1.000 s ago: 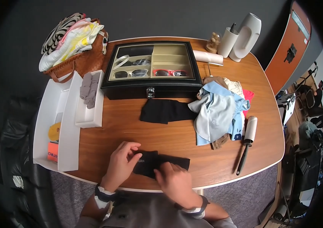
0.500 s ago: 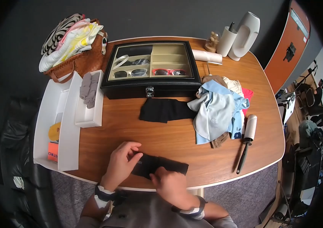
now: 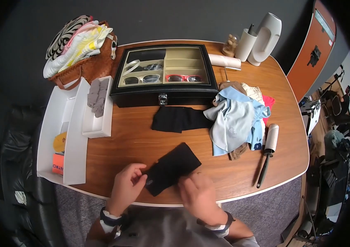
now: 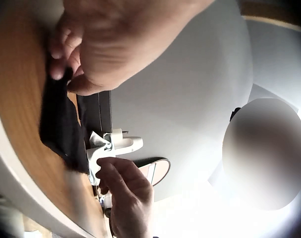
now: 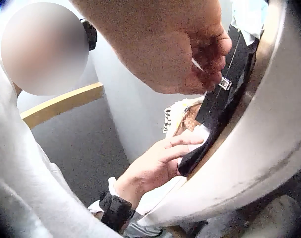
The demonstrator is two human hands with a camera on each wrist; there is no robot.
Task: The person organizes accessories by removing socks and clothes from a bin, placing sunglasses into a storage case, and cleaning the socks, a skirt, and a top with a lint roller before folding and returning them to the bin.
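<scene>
Head view | black cloth (image 3: 175,164) flat on the table (image 3: 129,146), between both hands | I see left hand (image 3: 126,185) loosely bent, right hand (image 3: 201,196) loosely curled | contact at cloth's edges: can't tell

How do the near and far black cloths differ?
The near cloth lies slanted, the far cloth roughly level. The near cloth shows a small pale mark; the far cloth, none visible. The far cloth meets the blue garment; the near cloth doesn't. Both are black.

Head view looks down; both wrist views sit close in.
</scene>
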